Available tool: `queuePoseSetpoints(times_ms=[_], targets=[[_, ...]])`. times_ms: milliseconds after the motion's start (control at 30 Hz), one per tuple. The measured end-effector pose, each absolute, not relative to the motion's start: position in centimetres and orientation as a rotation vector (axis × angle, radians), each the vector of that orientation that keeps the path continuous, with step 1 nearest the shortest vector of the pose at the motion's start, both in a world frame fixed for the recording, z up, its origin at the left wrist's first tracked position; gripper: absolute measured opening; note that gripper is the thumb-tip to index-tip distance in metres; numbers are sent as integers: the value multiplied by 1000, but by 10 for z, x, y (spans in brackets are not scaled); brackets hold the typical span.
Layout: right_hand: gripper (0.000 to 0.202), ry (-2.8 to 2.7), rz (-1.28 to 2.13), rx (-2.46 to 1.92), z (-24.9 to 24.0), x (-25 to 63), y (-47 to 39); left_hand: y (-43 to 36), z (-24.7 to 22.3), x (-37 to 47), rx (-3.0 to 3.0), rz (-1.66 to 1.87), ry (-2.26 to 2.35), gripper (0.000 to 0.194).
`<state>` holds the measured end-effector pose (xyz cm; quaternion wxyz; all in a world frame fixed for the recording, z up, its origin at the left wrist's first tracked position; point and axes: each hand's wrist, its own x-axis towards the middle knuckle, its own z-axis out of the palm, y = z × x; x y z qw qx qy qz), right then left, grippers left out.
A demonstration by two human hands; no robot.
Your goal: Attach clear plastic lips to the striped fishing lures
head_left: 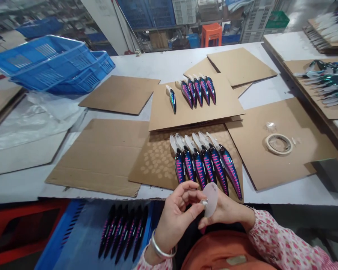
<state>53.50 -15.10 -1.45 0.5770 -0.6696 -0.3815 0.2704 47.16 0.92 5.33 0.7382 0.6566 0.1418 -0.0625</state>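
A fishing lure sits in my right hand, which is wrapped round its mostly hidden body. The lure's frosted oval lip points up, and a bit of pink shows below my fingers. My left hand pinches a small whitish piece at that lip, too small to identify for certain. Just beyond my hands, several dark blue and pink striped lures lie side by side on a brown board, their clear lips facing away from me.
Further back, several smaller lures lie on cardboard. A tape roll rests on the right-hand cardboard. Below the table's left front, a blue crate holds several dark lures. Blue baskets stand back left.
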Motion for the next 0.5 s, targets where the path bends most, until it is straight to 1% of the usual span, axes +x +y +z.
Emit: queuePoseSetpoints(times_ms=[167, 300, 500], targets=[[44, -875, 628, -1501, -17, 533, -153, 7, 46, 472, 1254, -161, 380, 44], [47, -934, 570, -1510, -15, 535, -153, 7, 45, 470, 1226, -161, 348, 40], [52, -926, 618, -1467, -16, 536, -153, 6, 45, 466, 1358, -94, 339, 30]])
